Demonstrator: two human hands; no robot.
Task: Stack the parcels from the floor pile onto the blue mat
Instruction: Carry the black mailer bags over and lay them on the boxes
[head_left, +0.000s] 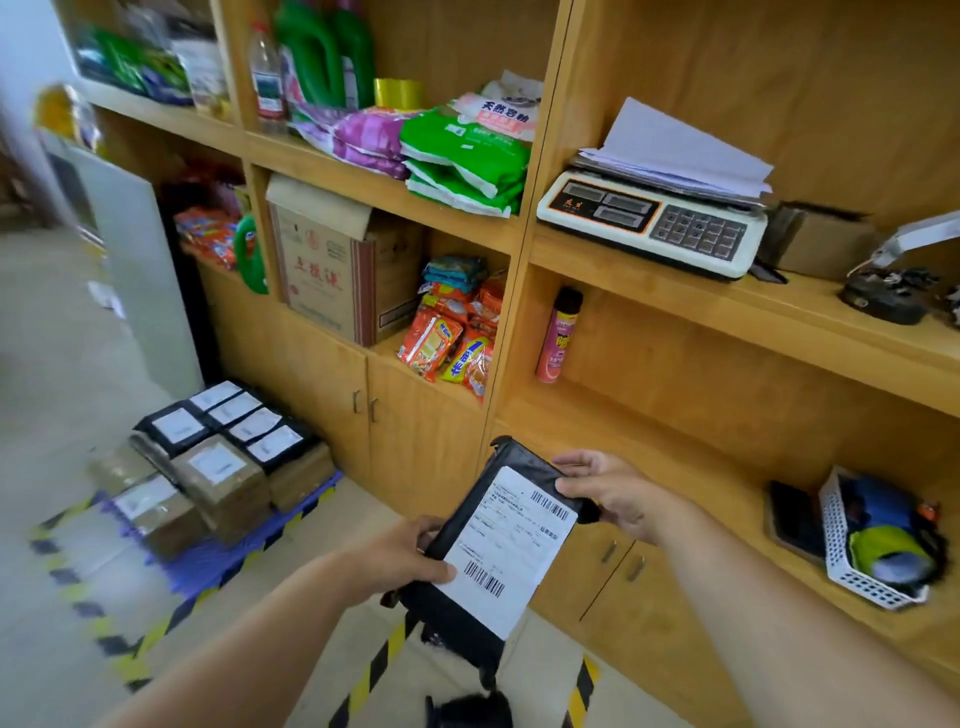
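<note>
Both hands hold one black parcel (498, 545) in mid-air, label up: left hand (400, 564) pinches its near-left edge, thumb on the label; right hand (615, 493) grips the far-right corner. Blue mat (234, 558) sits well left of the hands, already stacked with brown boxes (218, 483) and black parcels (228, 421).

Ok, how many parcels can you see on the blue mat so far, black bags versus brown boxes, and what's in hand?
Black bag parcels with white labels on the blue mat: 5, e.g.
Brown boxes on the mat: at least 4 visible, e.g.; blur may hide more
Black parcel held by left hand and right hand: 1
Total: 10
</note>
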